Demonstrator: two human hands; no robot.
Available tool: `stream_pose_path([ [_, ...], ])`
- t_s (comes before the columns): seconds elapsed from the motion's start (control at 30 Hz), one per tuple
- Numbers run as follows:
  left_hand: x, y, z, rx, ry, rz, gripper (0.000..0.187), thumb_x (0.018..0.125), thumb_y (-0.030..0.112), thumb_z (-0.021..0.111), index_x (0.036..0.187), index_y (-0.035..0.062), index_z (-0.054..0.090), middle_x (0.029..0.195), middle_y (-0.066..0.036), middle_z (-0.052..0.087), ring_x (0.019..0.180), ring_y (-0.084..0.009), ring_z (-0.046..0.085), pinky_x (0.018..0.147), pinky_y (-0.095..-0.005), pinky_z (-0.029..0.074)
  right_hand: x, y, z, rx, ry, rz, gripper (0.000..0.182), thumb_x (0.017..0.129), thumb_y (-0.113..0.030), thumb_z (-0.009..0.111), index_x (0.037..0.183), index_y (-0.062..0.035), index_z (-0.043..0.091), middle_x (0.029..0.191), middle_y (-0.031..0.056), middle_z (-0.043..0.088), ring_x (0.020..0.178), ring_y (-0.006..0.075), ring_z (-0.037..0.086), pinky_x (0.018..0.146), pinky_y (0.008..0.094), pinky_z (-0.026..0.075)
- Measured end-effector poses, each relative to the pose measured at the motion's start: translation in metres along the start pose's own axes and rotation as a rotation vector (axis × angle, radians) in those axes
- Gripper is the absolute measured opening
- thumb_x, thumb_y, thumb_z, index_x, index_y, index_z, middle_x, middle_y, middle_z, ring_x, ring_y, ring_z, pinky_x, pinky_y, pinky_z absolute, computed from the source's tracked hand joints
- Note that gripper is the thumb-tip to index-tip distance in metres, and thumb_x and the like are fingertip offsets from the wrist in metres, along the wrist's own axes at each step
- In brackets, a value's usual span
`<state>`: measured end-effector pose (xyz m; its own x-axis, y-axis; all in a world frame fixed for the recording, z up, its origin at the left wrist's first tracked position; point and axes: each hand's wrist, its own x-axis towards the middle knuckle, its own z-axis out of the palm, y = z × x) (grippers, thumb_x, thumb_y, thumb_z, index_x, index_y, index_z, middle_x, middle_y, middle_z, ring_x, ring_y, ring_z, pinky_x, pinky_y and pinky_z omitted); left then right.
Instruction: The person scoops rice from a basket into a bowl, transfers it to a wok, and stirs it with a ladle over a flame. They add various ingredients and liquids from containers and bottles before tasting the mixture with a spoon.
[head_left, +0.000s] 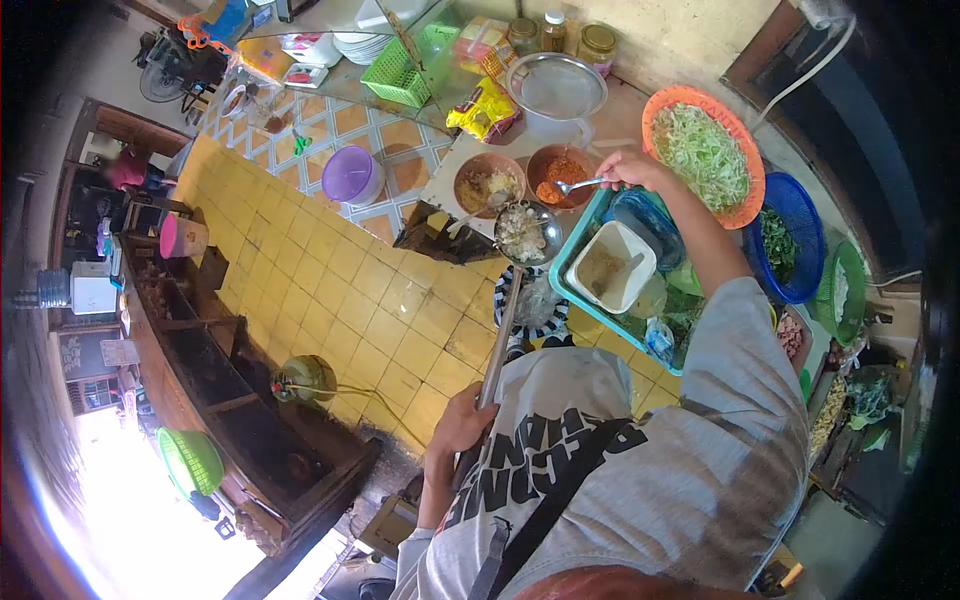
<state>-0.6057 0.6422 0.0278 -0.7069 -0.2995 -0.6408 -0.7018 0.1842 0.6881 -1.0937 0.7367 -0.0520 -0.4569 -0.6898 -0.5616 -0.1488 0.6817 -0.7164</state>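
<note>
My left hand [462, 420] is wrapped round the long handle of a ladle [507, 325]. Its round bowl holds a pale, chopped food [521, 233] and hangs beside two clay-coloured bowls. With my right hand [634, 170] I grip a metal spoon [580, 185], its tip loaded with red-orange paste over the bowl of red paste [560, 165]. Left of that, another bowl [489, 182] carries a yellowish minced mix and a spoon. Below my right forearm, a white square container [612, 265] sits in a teal tray [572, 292].
An orange basket of shredded cabbage [705, 155] and a blue basket of greens [785, 250] stand on the right. Behind the bowls are a lidded pot [556, 88], a yellow packet [485, 110] and jars [597, 48]. A purple bucket [352, 174] stands on the left, and a gas cylinder [304, 378] on the floor.
</note>
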Motion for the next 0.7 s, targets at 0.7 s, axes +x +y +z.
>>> stream_pose_path([
  [0.7,-0.002,0.005,-0.005,-0.102,-0.004,-0.076,0.031,0.076,0.022,0.061,0.092,-0.0032,0.055,0.062,-0.009,0.056,0.059,-0.0187,0.056,0.058,-0.0327,0.044,-0.007,0.003,0.05,-0.747,0.489,-0.289,0.014,0.072,-0.009,0.055,0.08,-0.0088,0.067,0.079,0.0138,0.064,0.079,0.0311,0.061,0.072,0.0423,0.048],
])
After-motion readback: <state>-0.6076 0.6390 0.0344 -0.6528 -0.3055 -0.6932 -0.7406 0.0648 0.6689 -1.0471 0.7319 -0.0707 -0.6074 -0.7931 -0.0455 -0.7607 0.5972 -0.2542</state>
